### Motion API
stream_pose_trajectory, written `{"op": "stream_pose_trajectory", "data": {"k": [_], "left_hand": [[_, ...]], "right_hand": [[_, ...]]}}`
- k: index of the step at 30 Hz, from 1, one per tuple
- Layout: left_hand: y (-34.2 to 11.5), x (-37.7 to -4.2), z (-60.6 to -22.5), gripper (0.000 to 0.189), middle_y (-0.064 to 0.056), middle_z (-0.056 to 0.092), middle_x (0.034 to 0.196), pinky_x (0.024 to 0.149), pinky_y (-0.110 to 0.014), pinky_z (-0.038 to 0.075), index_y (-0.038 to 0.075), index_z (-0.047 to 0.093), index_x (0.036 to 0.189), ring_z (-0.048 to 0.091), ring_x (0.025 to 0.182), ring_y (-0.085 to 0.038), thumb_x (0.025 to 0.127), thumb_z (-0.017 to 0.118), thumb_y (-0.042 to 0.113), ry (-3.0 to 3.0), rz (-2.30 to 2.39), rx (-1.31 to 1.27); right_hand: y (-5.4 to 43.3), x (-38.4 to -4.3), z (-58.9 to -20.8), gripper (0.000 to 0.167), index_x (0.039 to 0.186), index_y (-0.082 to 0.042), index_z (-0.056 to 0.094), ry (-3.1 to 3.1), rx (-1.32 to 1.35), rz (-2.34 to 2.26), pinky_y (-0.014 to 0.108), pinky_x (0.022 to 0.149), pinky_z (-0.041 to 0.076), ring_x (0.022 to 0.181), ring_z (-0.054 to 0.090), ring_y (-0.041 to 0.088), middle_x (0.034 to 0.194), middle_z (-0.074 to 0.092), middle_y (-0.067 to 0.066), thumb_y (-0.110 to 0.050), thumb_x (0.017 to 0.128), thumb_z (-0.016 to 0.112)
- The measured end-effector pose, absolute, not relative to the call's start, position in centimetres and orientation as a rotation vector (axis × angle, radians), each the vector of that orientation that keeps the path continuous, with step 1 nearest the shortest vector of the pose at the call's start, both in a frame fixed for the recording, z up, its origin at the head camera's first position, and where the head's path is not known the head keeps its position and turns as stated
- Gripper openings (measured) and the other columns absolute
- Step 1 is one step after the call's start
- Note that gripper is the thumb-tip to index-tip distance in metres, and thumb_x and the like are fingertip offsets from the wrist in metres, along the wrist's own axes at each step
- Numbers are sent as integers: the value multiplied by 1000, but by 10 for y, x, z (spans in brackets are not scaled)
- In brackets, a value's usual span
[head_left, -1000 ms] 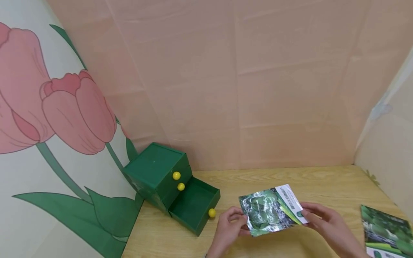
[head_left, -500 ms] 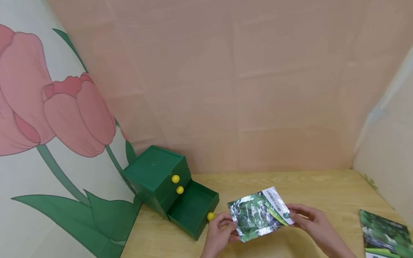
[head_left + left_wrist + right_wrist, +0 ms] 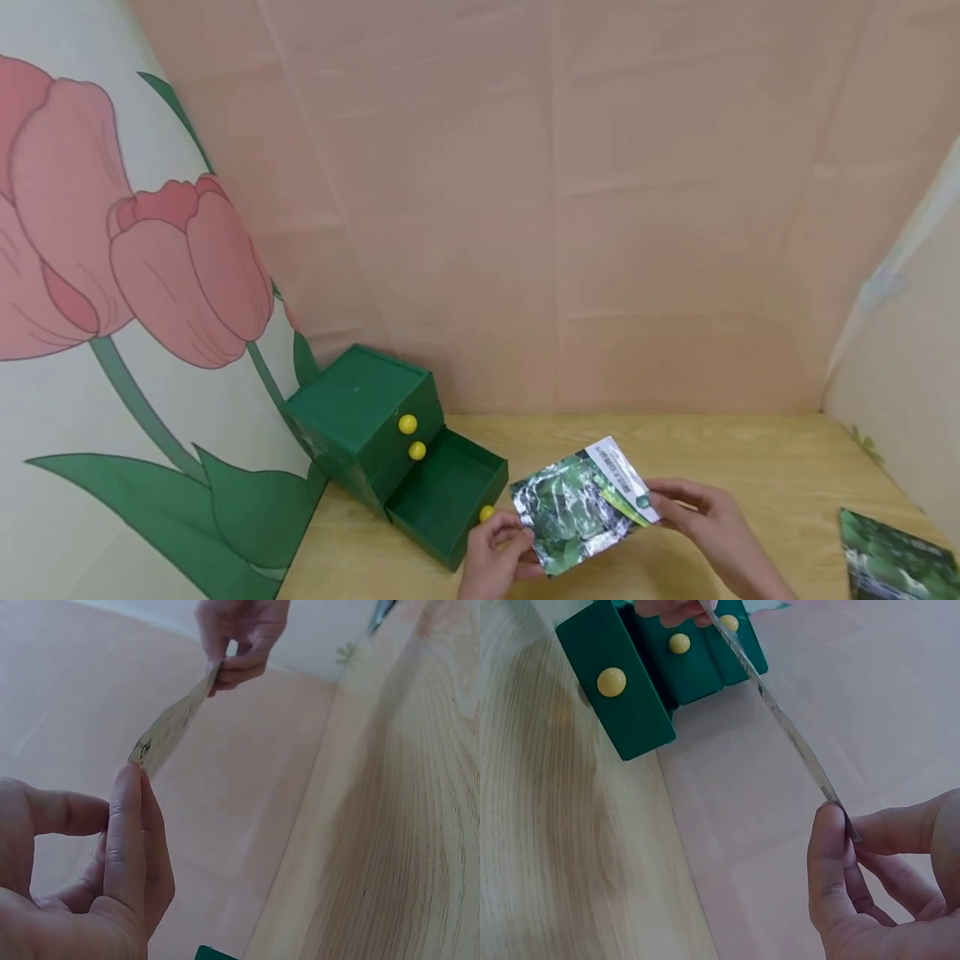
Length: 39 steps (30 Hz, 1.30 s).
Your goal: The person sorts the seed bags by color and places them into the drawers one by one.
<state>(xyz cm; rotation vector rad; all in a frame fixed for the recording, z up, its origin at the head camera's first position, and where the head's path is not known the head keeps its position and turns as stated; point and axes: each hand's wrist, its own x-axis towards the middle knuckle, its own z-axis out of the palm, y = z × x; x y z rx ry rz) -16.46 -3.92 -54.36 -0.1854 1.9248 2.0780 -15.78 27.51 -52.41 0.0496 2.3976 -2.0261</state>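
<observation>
Between my hands, above the table, is a flat foil packet point(image 3: 577, 508) with a shiny green leafy print and a white strip at one end. My left hand point(image 3: 495, 554) pinches its near left edge between thumb and fingers. The opposite edge, by the white strip, is pinched by my right hand point(image 3: 708, 525). In the right wrist view the packet point(image 3: 787, 731) shows nearly edge-on, slightly bent. Its pale printed back point(image 3: 176, 727) shows in the left wrist view. A second green packet point(image 3: 903, 554) lies on the table at the far right, partly cut off.
A green drawer box point(image 3: 360, 400) with yellow knobs stands at the left, its bottom drawer point(image 3: 450, 492) pulled out. The wooden table point(image 3: 757, 467) meets a pinkish cloth backdrop point(image 3: 555, 250). A tulip-printed wall point(image 3: 165, 275) is on the left.
Both hands have carried the packet left, toward the pulled-out drawer, and it has tilted a little more. The left hand now partly covers the drawer's knob.
</observation>
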Motion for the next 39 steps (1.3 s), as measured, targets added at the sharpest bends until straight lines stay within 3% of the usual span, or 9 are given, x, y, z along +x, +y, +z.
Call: {"op": "stream_pose_trajectory", "data": {"k": [7,16,22,29,39], "left_hand": [[-48,-162,-540,11,-6,72,87,69,-34,68,-3,67,103,74,74,-18,97,73,5,1871,2212,-122],[-57,-164,-538,11,-7,76,85,67,-35,68,0,66,103,75,71,-18,100,71,9,1850,2244,-123],[-67,-160,-543,15,-6,75,82,66,-35,68,-5,63,104,75,69,-18,102,69,8,1835,2276,-157],[-80,-156,-543,10,-4,75,84,69,-35,68,3,66,103,75,74,-18,102,72,12,1866,2217,-277],[-88,-154,-540,11,-4,74,82,69,-33,68,4,65,100,74,74,-17,103,71,12,1869,2248,-271]], "right_hand": [[263,-171,-513,39,134,8,68,2387,61,-2045,31,84,66,93,77,15,123,76,16,-15,103,73],[248,-186,-506,36,132,8,70,2364,56,-2099,32,84,67,93,76,14,124,74,19,-12,102,73],[230,-194,-508,31,129,9,71,2343,14,-2134,33,84,67,95,76,14,125,73,23,-8,103,71],[213,-200,-511,29,128,7,72,2355,53,-2111,34,85,67,96,75,14,126,73,23,-5,102,70],[201,-206,-510,28,126,8,73,2334,63,-2130,34,85,67,94,74,13,126,73,23,-4,101,71]]}}
